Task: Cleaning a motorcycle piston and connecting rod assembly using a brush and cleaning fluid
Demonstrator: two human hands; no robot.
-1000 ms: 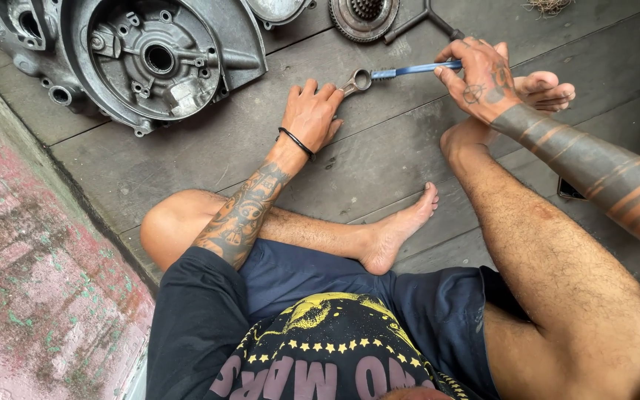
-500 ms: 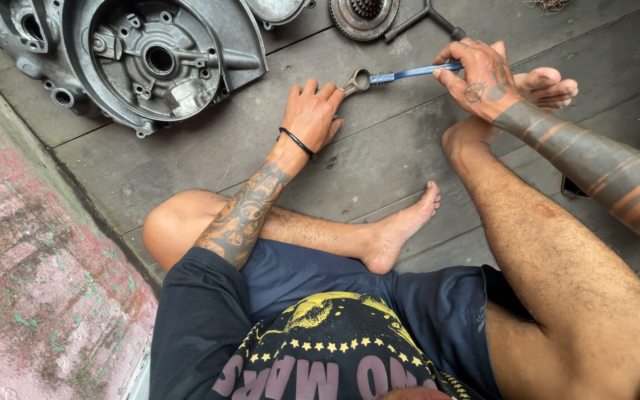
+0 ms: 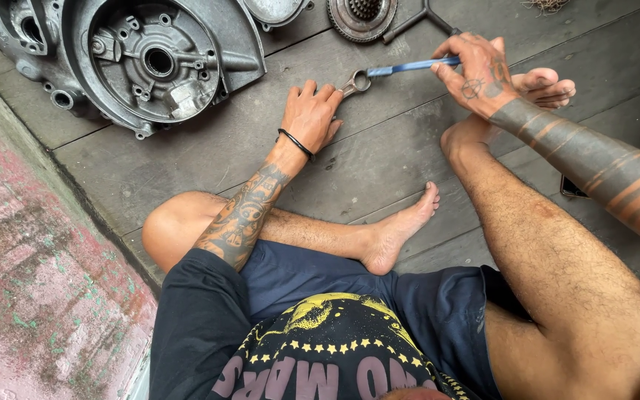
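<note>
Fingers (image 3: 459, 53) of the right hand (image 3: 483, 74) are curled shut around the blue-coated handle of a steel ring spanner (image 3: 401, 69); grip sits at the handle's far right end. Spanner lies nearly level, just above the floor, its bare metal ring end pointing left and meeting the fingertips of the left hand (image 3: 311, 115). Left hand is spread flat, palm down, fingers (image 3: 307, 89) open and splayed on the boards, holding nothing; whether the ring end actually touches the index fingertip cannot be told. A black band circles the left wrist.

Surface: dark grey weathered wooden plank floor (image 3: 187, 159), seams running diagonally, scuffed and stained. The person sits on it cross-legged, barefoot, one foot (image 3: 398, 233) resting sole-in near the middle, the other foot (image 3: 546, 85) just behind the right hand.

Upper left on the boards: a large cast-aluminium engine crankcase half (image 3: 135, 63), open face up, round bore at centre. Top centre: a round toothed clutch assembly (image 3: 361, 15), with a dark metal T-shaped wrench (image 3: 416, 18) just beside it. A grey rounded cover (image 3: 275, 9) is cut off by the top edge.

Left edge: a concrete ledge (image 3: 31, 296) with worn pink and green paint, set beside the planks.
</note>
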